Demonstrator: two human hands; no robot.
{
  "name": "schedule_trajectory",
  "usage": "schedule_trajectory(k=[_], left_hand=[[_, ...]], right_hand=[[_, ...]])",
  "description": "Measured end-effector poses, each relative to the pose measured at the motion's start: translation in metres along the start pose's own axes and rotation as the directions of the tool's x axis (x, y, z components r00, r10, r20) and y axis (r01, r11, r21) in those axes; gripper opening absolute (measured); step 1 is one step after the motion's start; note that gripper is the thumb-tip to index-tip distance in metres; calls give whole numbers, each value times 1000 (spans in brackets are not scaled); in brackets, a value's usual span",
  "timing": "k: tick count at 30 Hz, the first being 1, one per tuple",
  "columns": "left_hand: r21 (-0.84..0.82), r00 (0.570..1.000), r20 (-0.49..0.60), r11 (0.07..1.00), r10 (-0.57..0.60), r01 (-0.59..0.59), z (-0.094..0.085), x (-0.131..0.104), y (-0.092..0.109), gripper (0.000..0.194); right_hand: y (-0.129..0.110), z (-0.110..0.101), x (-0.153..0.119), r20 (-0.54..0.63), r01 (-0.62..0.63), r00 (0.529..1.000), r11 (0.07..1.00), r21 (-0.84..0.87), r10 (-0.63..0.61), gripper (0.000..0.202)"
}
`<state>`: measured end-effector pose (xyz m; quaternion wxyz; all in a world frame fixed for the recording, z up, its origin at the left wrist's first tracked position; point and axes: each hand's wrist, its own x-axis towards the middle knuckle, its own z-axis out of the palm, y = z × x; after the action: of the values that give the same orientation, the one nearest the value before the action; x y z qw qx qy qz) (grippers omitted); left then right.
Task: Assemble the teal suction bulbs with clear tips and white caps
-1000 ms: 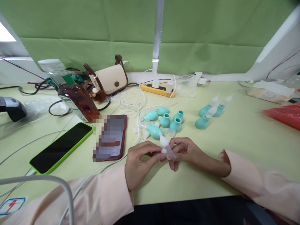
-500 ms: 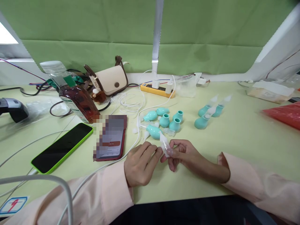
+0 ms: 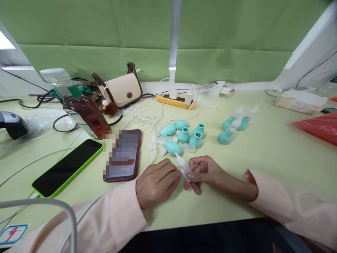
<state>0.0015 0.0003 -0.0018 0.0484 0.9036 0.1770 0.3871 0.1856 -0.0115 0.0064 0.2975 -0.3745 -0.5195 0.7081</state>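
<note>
My right hand (image 3: 204,174) pinches a translucent pointed nozzle (image 3: 182,164) between thumb and fingers, its tip aimed up and to the left. Against the nozzle's left side are the closed fingertips of my left hand (image 3: 159,182); a small pale piece shows at them, too small to make out. Just beyond my hands lies a teal bulb (image 3: 172,148) on its side, among loose clear parts (image 3: 189,148). Several more teal bulbs stand or lie behind it, such as an upright open one (image 3: 184,135). Farther right, three teal bulbs (image 3: 225,137) have translucent tips fitted.
A green-cased phone (image 3: 67,168) and a red-cased phone (image 3: 123,156) lie at left. Behind them are a bottle (image 3: 86,116) and a cream bag (image 3: 123,89). A white cable runs past my left hand to a yellow power strip (image 3: 168,101). Red plastic (image 3: 318,128) lies at far right.
The nozzle has tilted a little further left in my right hand, and more of its base shows. My left hand has shifted slightly left. The whole view has moved slightly.
</note>
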Motion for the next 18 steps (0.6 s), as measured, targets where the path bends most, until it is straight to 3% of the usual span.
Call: schedule_trajectory(k=[4,7,9,12,15,16,18], left_hand=[[-74,996,-51,995,-78,74,0,3,5,8],[-235,969,-31,944,-244,230,-3,7,11,9],[-337,923,-12,870,-386,359,-4,9,15,10],[-471,818,45,710,-573,523,-6,13,19,9],[-549,717,91,567,-691,615,-7,14,17,6],[-535,715,84,574,-694,620,-7,14,15,6],[-418,786,41,703,-617,575,-5,11,8,6]], right_hand=[[-1,2,0,21,-19,1000,1000,4,19,30],[-1,2,-1,40,-36,999,999,25,35,26],[0,1,-1,47,-28,999,998,57,25,23],[1,-1,1,24,-12,1000,994,112,9,19],[2,-4,3,-21,8,1000,982,188,-4,15],[2,-5,3,-38,21,999,978,208,-14,14],[3,-6,3,-75,60,996,974,216,-45,11]])
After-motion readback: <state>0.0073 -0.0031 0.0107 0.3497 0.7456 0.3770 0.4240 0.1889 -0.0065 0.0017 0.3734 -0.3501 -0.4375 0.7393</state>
